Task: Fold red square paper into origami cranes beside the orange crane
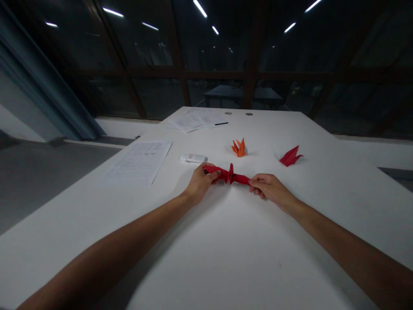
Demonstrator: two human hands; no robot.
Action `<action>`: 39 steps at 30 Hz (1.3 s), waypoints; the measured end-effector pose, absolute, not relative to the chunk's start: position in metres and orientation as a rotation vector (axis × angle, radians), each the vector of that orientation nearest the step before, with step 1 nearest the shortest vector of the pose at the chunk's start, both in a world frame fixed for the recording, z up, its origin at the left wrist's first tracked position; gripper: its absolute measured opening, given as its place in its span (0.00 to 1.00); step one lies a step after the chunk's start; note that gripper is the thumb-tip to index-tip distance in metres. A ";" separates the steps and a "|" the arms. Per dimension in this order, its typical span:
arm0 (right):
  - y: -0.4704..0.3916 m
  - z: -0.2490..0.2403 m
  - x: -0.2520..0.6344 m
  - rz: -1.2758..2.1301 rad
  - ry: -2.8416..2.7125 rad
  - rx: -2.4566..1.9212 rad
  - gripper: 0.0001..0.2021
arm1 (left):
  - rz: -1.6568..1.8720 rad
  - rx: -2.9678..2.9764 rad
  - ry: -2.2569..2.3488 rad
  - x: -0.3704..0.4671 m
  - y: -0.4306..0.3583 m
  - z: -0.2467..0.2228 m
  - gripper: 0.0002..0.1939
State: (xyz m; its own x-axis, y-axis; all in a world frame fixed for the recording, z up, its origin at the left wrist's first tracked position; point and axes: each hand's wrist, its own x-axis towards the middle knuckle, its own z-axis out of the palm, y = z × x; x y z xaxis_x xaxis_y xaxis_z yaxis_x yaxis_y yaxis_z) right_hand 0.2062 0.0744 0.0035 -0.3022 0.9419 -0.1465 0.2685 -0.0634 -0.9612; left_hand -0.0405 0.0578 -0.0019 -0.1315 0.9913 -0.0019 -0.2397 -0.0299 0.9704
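A red origami crane (230, 174) is stretched between my two hands, just above the white table. Its wings spread out to both sides, and a folded point stands up in the middle. My left hand (204, 179) pinches the left wing between thumb and fingers. On the other side, the tip of the right wing is gripped by my right hand (266, 187). Beyond the held crane stands an orange origami crane (239, 148). A second red origami crane (291, 156) rests farther right, past my right hand.
Behind my left hand lies a white packet (193, 158) with small print. A printed sheet (138, 162) is on the left of the white table (245, 254). More papers (196, 118) and a dark pen (221, 123) lie toward the far edge, before dark windows.
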 end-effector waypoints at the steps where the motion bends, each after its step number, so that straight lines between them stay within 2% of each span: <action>1: 0.075 0.003 0.206 1.398 -1.594 -1.314 0.09 | 1.424 0.978 1.123 -0.040 0.058 -0.002 0.15; 9: 0.076 -0.002 0.206 1.361 -1.558 -1.281 0.08 | 1.327 1.030 1.152 -0.040 0.057 0.000 0.17; 14: 0.074 -0.004 0.204 1.294 -1.514 -1.270 0.13 | 1.292 1.076 1.230 -0.040 0.057 0.000 0.19; 25: 0.075 -0.007 0.205 1.230 -1.508 -1.290 0.15 | 1.368 1.122 1.422 -0.046 0.055 0.005 0.18; 39: 0.076 -0.010 0.202 1.228 -1.528 -1.206 0.21 | 1.293 1.395 1.264 -0.039 0.046 0.005 0.20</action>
